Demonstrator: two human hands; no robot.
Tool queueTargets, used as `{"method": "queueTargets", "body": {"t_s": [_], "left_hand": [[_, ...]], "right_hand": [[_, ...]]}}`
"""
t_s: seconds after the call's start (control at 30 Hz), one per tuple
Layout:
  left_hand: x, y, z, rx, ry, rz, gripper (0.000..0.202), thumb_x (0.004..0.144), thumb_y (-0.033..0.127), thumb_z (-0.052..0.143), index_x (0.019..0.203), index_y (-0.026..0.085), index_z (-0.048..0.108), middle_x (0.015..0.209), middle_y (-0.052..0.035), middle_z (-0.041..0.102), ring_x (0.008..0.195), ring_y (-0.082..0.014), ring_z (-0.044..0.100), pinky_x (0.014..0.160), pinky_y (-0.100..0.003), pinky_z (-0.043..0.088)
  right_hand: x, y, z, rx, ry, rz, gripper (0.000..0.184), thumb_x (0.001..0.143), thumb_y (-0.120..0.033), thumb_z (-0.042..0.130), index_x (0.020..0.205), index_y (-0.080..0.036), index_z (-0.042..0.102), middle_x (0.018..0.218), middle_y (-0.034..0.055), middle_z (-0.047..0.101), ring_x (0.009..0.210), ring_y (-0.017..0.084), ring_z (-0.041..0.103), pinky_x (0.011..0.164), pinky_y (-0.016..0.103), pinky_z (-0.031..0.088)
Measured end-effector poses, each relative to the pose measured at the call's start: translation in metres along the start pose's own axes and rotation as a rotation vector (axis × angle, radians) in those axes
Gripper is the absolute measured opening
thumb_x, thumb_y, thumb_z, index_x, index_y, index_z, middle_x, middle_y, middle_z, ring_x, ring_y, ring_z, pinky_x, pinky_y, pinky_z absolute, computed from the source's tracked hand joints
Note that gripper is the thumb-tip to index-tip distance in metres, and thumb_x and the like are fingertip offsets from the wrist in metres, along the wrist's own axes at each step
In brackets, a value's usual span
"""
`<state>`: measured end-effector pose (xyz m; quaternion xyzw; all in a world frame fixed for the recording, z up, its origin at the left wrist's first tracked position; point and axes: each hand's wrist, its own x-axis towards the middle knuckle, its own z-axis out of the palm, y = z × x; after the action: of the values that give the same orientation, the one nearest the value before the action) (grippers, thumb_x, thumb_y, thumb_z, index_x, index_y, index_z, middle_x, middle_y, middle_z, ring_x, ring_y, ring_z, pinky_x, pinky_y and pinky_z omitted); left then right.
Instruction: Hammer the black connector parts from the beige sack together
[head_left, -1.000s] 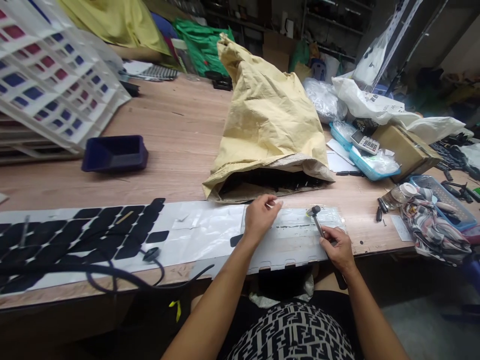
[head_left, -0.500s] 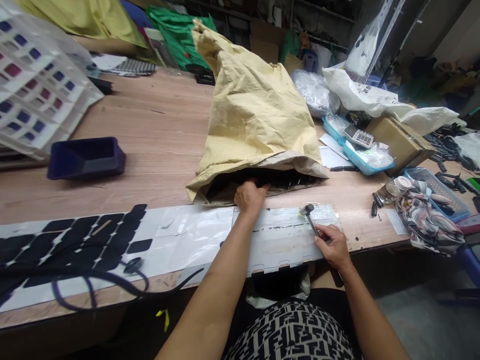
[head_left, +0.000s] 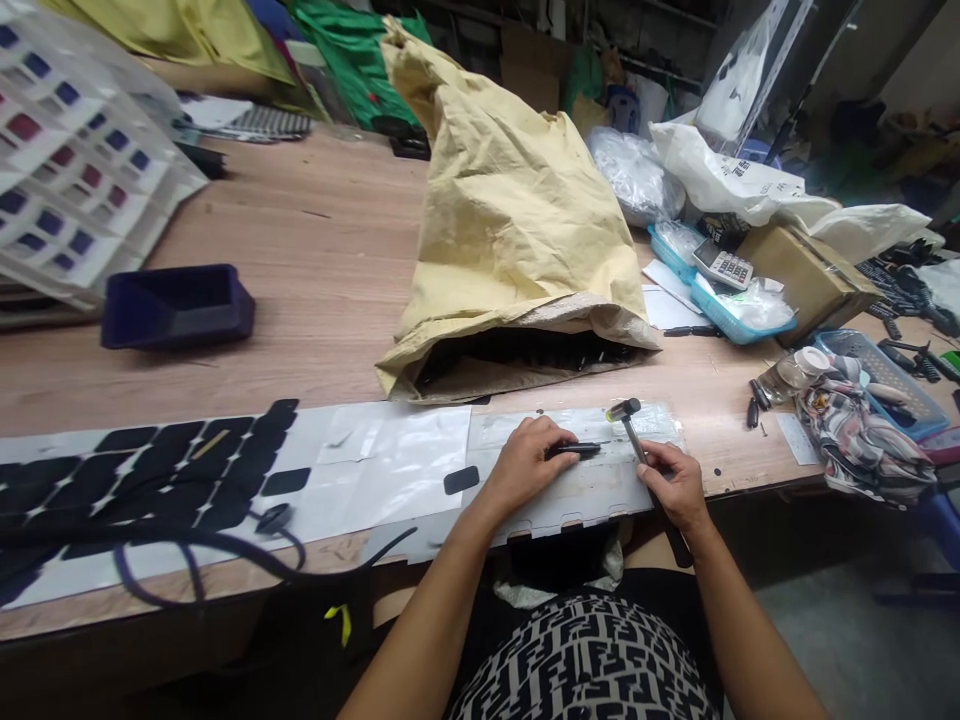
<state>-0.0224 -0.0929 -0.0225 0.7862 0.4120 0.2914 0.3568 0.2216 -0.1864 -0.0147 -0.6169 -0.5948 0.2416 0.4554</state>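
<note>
My left hand (head_left: 525, 460) is closed on a small black cylindrical part (head_left: 579, 449) with a thin tip pointing right, low over the white board (head_left: 525, 510). My right hand (head_left: 675, 485) grips a small hammer (head_left: 630, 425) by its handle, its head raised just right of the black part. Beyond both hands lies a yellow cloth sack (head_left: 525, 220), its mouth facing me, with dark pieces (head_left: 525, 350) inside that I cannot make out singly. A flat black rounded piece (head_left: 461, 480) rests on the board left of my left wrist.
Flat black pieces (head_left: 180, 460) lie in rows on white sheeting at left, with a black cable (head_left: 225, 545) across the front. A purple tray (head_left: 176, 315) stands behind them. To the right are blue baskets (head_left: 750, 320), a jar (head_left: 791, 375) and a patterned cloth (head_left: 855, 430).
My left hand has come out of the sack's mouth, back toward me onto the board, and now holds the black part. My right hand keeps the hammer, shifted slightly right.
</note>
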Motion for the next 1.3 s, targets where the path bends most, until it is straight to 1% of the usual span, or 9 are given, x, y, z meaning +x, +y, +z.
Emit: {"method": "queueTargets", "body": {"t_s": [0.13, 0.37, 0.57, 0.7, 0.8, 1.0, 1.13, 1.2, 1.3], "left_hand": [[-0.002, -0.006, 0.009, 0.089, 0.007, 0.033, 0.015, 0.086, 0.03, 0.068, 0.098, 0.024, 0.074, 0.09, -0.0034, 0.066, 0.09, -0.022, 0.052, 0.085, -0.037, 0.04], [-0.001, -0.004, 0.008, 0.119, 0.002, 0.027, 0.015, 0.085, 0.028, 0.069, 0.099, 0.024, 0.074, 0.088, -0.0029, 0.064, 0.091, -0.0219, 0.051, 0.083, -0.036, 0.039], [-0.001, -0.005, 0.009, 0.112, 0.011, 0.03, 0.016, 0.085, 0.029, 0.07, 0.1, 0.024, 0.074, 0.088, -0.0028, 0.064, 0.091, -0.0215, 0.051, 0.084, -0.036, 0.04], [-0.001, -0.005, 0.009, 0.121, 0.016, 0.03, 0.016, 0.085, 0.03, 0.069, 0.099, 0.025, 0.075, 0.088, -0.0029, 0.064, 0.09, -0.0217, 0.051, 0.083, -0.036, 0.04], [-0.001, -0.004, 0.009, 0.119, 0.023, 0.031, 0.016, 0.085, 0.03, 0.069, 0.099, 0.026, 0.076, 0.087, -0.003, 0.065, 0.09, -0.0218, 0.052, 0.083, -0.036, 0.04], [0.0, -0.005, 0.01, 0.117, 0.03, 0.03, 0.017, 0.083, 0.027, 0.07, 0.099, 0.025, 0.075, 0.087, -0.0027, 0.064, 0.089, -0.0214, 0.051, 0.081, -0.036, 0.04], [0.0, -0.004, 0.009, 0.111, 0.013, 0.018, 0.016, 0.082, 0.027, 0.07, 0.098, 0.025, 0.075, 0.089, -0.003, 0.065, 0.089, -0.0216, 0.05, 0.082, -0.036, 0.04], [0.0, -0.003, 0.009, 0.11, 0.008, 0.013, 0.016, 0.082, 0.027, 0.07, 0.097, 0.025, 0.075, 0.089, -0.0034, 0.065, 0.089, -0.0219, 0.051, 0.082, -0.037, 0.04], [0.0, -0.002, 0.008, 0.112, 0.005, 0.013, 0.018, 0.083, 0.028, 0.069, 0.1, 0.025, 0.075, 0.088, -0.0034, 0.065, 0.089, -0.0223, 0.051, 0.082, -0.037, 0.041]], "right_hand": [[0.0, -0.001, -0.002, 0.016, -0.018, -0.018, 0.03, 0.078, -0.024, 0.068, 0.107, -0.023, 0.077, 0.076, 0.0005, 0.063, 0.071, 0.016, 0.058, 0.069, 0.031, 0.05], [-0.003, -0.009, -0.005, -0.03, -0.092, -0.111, 0.031, 0.079, -0.021, 0.067, 0.108, -0.023, 0.076, 0.077, 0.0015, 0.063, 0.073, 0.017, 0.06, 0.068, 0.032, 0.051], [-0.01, -0.024, -0.007, -0.078, -0.129, -0.233, 0.032, 0.081, -0.018, 0.064, 0.112, -0.024, 0.073, 0.077, 0.0019, 0.064, 0.076, 0.019, 0.059, 0.072, 0.035, 0.049], [-0.013, -0.027, -0.005, -0.144, -0.147, -0.294, 0.034, 0.081, -0.016, 0.064, 0.113, -0.024, 0.072, 0.077, 0.0015, 0.065, 0.074, 0.019, 0.059, 0.074, 0.037, 0.047], [-0.012, -0.026, -0.003, -0.181, -0.164, -0.299, 0.033, 0.081, -0.016, 0.063, 0.112, -0.023, 0.072, 0.076, 0.0014, 0.066, 0.073, 0.019, 0.059, 0.074, 0.037, 0.046], [-0.008, -0.033, 0.004, -0.122, -0.153, -0.328, 0.034, 0.081, -0.016, 0.063, 0.113, -0.023, 0.072, 0.077, 0.0014, 0.066, 0.075, 0.019, 0.059, 0.075, 0.037, 0.047], [-0.007, -0.031, 0.011, -0.15, -0.197, -0.348, 0.034, 0.08, -0.016, 0.064, 0.112, -0.022, 0.073, 0.078, 0.0015, 0.068, 0.074, 0.019, 0.059, 0.075, 0.037, 0.046], [-0.006, -0.027, 0.013, -0.142, -0.207, -0.325, 0.033, 0.079, -0.016, 0.064, 0.11, -0.023, 0.074, 0.077, 0.0012, 0.068, 0.073, 0.019, 0.06, 0.075, 0.037, 0.047], [-0.005, -0.02, 0.01, -0.071, -0.188, -0.235, 0.033, 0.08, -0.018, 0.065, 0.111, -0.023, 0.074, 0.078, 0.0016, 0.066, 0.075, 0.019, 0.06, 0.074, 0.036, 0.049]]}}
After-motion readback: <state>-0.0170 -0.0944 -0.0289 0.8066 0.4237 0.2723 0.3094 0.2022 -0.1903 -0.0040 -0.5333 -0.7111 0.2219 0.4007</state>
